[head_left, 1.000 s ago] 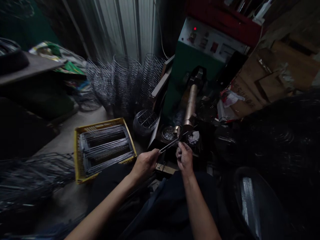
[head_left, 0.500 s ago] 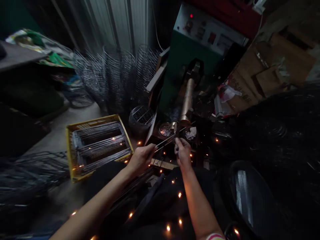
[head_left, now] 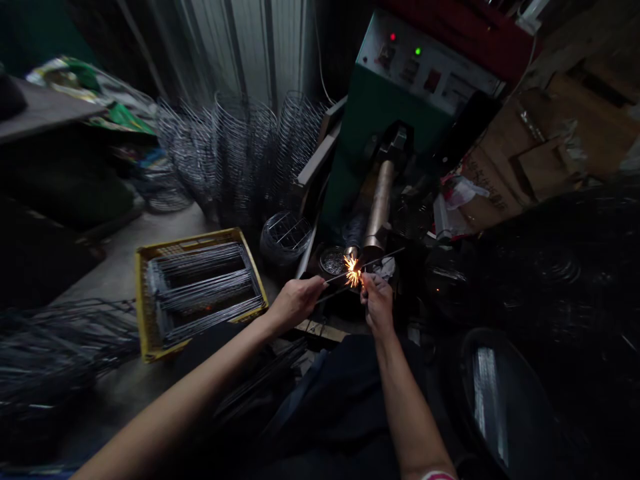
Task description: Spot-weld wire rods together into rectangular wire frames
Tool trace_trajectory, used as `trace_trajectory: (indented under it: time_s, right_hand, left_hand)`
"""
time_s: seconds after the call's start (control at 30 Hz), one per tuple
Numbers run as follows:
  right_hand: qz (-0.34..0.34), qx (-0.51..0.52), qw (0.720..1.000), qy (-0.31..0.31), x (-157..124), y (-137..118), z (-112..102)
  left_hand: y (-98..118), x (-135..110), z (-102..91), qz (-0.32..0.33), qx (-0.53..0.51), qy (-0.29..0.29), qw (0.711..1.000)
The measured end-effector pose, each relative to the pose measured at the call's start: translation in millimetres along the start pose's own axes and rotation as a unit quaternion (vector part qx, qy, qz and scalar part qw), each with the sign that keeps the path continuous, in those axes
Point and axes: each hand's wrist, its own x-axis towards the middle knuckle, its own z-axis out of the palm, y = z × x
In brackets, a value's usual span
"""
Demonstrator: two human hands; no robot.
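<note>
Your left hand (head_left: 300,300) is clamping its fingers on a thin wire (head_left: 337,277), which is running through the sparks (head_left: 353,271) bursting beneath the machine (head_left: 343,167). Your right hand (head_left: 379,303) is curling its fingers just beside them; I cannot tell whether they are gripping anything. A yellow crate (head_left: 142,320) is holding more wires.

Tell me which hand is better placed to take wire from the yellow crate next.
Probably your left hand: it is nearer the yellow crate, though it grips a thin rod. Your right hand is farther away, beside the sparks.
</note>
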Motion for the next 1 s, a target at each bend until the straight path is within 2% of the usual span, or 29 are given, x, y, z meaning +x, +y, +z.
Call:
trace_trajectory:
  time_s: [0.2,0.3,0.37,0.43,0.5,0.57,0.6,0.67,0.73,0.8,0.87,0.93,1.0]
  right_hand:
    - [0.010,-0.006,1.000,-0.017,-3.7,-0.7,-6.7]
    - [0.027,-0.043,0.998,-0.025,-17.2,6.3,-21.3]
    - [0.050,-0.097,0.993,-0.042,-33.0,16.1,-33.9]
    - [0.076,-0.164,0.980,-0.083,-50.9,29.9,-47.9]
    - [0.100,-0.213,0.963,-0.132,-67.4,45.6,-62.0]
    - [0.132,-0.239,0.946,-0.176,-80.9,59.7,-74.2]
    - [0.149,-0.249,0.938,-0.192,-86.7,64.9,-79.1]
    - [0.175,-0.262,0.927,-0.203,-96.2,69.9,-85.5]
    - [0.187,-0.275,0.924,-0.188,-102.4,68.0,-88.0]
    - [0.192,-0.293,0.923,-0.161,-105.4,62.1,-88.5]
    - [0.198,-0.309,0.920,-0.141,-106.6,56.1,-89.8]
    - [0.205,-0.315,0.917,-0.130,-107.7,52.4,-93.4]
    - [0.209,-0.313,0.918,-0.123,-109.7,50.6,-98.6]
  left_hand:
    - [-8.0,2.3,-0.6,0.005,-0.004,0.001,1.000]
    - [-2.3,4.2,-1.1,0.026,0.054,-0.011,0.998]
    - [5.4,-1.2,-2.7,0.051,0.108,-0.040,0.992]
    - [9.7,-14.0,-7.1,0.086,0.149,-0.089,0.981]
    - [4.8,-34.8,-17.1,0.118,0.181,-0.142,0.966]
    - [-9.6,-63.3,-35.7,0.096,0.175,-0.138,0.970]
    - [-19.6,-79.2,-48.5,0.062,0.159,-0.108,0.979]
    - [-43.4,-110.0,-79.6,-0.035,0.123,-0.004,0.992]
    - [-71.8,-134.3,-112.7,-0.121,0.120,0.099,0.980]
    - [-103.8,-150.2,-141.1,-0.201,0.122,0.203,0.951]
    - [-136.9,-160.1,-160.0,-0.279,0.106,0.303,0.905]
    - [-168.2,-166.7,-168.3,-0.343,0.071,0.374,0.859]
    - [-195.2,-171.3,-167.7,-0.391,0.027,0.417,0.820]
